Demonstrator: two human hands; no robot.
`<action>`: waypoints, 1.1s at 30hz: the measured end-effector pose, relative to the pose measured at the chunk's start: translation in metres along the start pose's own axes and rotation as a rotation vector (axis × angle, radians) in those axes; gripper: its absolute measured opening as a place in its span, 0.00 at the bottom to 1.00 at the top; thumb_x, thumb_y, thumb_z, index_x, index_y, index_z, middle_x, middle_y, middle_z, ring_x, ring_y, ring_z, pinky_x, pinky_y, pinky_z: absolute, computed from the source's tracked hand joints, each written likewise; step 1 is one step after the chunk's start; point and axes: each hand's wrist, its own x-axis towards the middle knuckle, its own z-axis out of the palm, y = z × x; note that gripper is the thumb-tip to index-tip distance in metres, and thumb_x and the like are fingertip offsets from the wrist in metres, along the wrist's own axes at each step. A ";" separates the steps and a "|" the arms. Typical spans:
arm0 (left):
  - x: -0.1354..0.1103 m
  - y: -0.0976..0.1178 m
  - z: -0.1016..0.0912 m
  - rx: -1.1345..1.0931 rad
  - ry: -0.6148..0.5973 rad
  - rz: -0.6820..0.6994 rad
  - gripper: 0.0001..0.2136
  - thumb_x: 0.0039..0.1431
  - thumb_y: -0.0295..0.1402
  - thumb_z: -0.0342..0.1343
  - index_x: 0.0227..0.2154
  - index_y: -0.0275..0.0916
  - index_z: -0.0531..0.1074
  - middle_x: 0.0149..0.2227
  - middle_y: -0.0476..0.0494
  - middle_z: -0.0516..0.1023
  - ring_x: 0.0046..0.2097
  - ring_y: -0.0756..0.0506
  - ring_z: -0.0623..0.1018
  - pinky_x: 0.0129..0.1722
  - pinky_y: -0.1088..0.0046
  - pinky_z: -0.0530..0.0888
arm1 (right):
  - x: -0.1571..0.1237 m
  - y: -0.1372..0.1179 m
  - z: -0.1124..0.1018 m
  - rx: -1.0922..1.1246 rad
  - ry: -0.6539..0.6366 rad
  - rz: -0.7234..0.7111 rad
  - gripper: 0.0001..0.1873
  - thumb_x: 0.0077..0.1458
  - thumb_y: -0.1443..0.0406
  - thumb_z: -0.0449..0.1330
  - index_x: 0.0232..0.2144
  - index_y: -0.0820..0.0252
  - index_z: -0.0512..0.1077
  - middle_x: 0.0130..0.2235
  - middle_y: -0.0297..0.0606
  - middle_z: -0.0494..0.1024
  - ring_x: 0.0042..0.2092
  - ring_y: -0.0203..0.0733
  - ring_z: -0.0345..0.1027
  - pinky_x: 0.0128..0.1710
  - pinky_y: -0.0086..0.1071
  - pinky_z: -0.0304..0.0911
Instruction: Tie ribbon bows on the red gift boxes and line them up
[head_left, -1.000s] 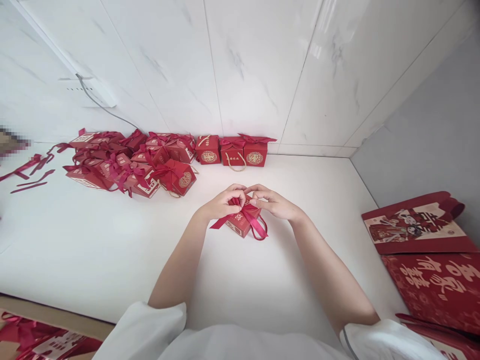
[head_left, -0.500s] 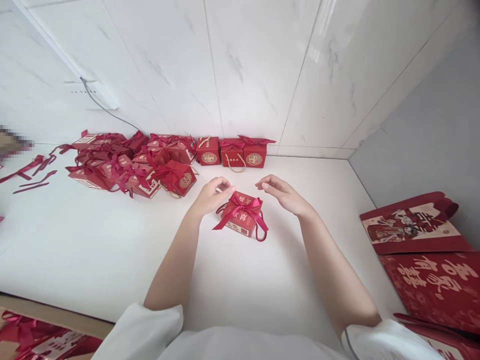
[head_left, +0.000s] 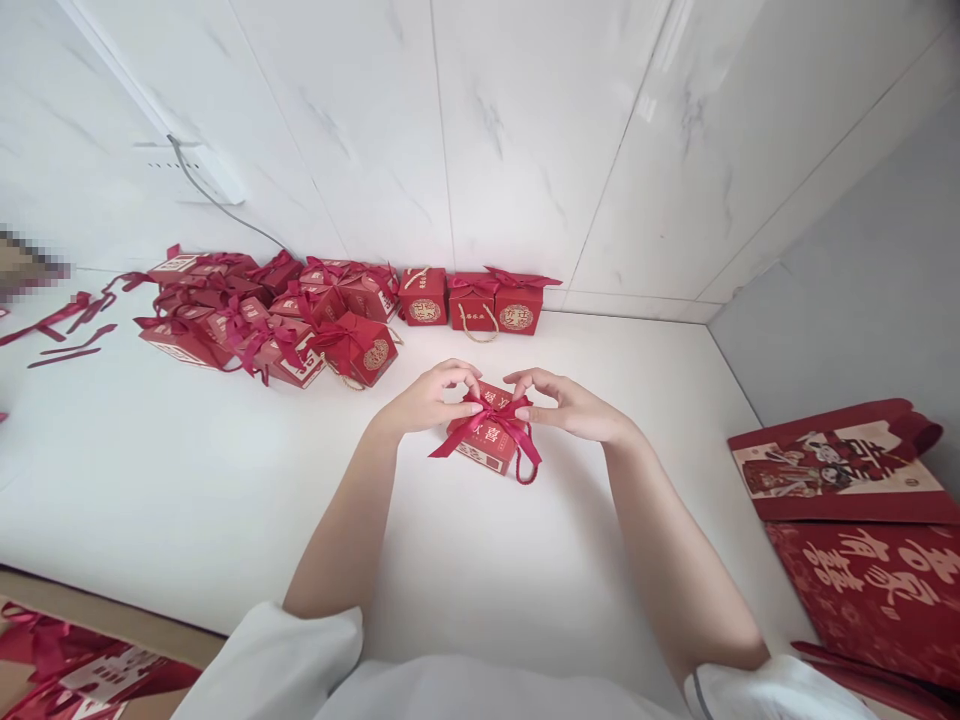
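A small red gift box (head_left: 489, 443) with gold characters lies on the white table (head_left: 187, 480) in front of me. A dark red ribbon bow (head_left: 495, 412) is tied across its top, its tails hanging off both sides. My left hand (head_left: 431, 397) pinches the bow's left loop between thumb and fingers. My right hand (head_left: 559, 402) pinches the right loop in the same way. Both hands sit just above the box.
Several finished red boxes with bows (head_left: 285, 315) are heaped at the back left along the marble wall. Loose ribbon strips (head_left: 64, 335) lie at the far left. Red paper bags (head_left: 847, 470) lie flat at the right. More red boxes (head_left: 67, 670) show below the table's front edge.
One second ago both hands were together on the bow. Half a second ago they drew apart and let go. Now they have closed in again and pinch the two loops.
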 end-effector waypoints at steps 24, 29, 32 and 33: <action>0.009 -0.018 0.006 -0.287 -0.085 0.075 0.15 0.58 0.43 0.54 0.24 0.38 0.74 0.60 0.43 0.64 0.57 0.40 0.69 0.56 0.60 0.66 | 0.005 0.010 0.006 0.070 -0.075 -0.023 0.16 0.58 0.51 0.55 0.40 0.49 0.76 0.57 0.36 0.66 0.56 0.48 0.63 0.54 0.42 0.62; 0.011 -0.021 0.007 -0.265 -0.044 0.030 0.15 0.58 0.45 0.53 0.28 0.38 0.76 0.56 0.42 0.68 0.56 0.41 0.70 0.56 0.61 0.66 | 0.006 0.010 0.005 0.055 -0.061 -0.051 0.16 0.60 0.52 0.54 0.38 0.51 0.77 0.55 0.36 0.68 0.56 0.47 0.62 0.57 0.42 0.58; 0.010 -0.023 0.006 -0.255 -0.045 0.019 0.15 0.57 0.46 0.54 0.28 0.37 0.74 0.54 0.41 0.68 0.54 0.42 0.71 0.56 0.61 0.66 | 0.007 0.011 0.007 0.070 -0.061 -0.065 0.17 0.61 0.52 0.52 0.39 0.51 0.76 0.55 0.37 0.68 0.56 0.46 0.62 0.57 0.41 0.58; 0.010 -0.023 0.006 -0.251 -0.048 0.011 0.16 0.57 0.46 0.54 0.28 0.37 0.74 0.54 0.41 0.68 0.54 0.42 0.71 0.55 0.61 0.66 | 0.008 0.011 0.008 0.062 -0.059 -0.064 0.17 0.61 0.52 0.52 0.39 0.51 0.76 0.55 0.37 0.68 0.56 0.46 0.62 0.57 0.41 0.58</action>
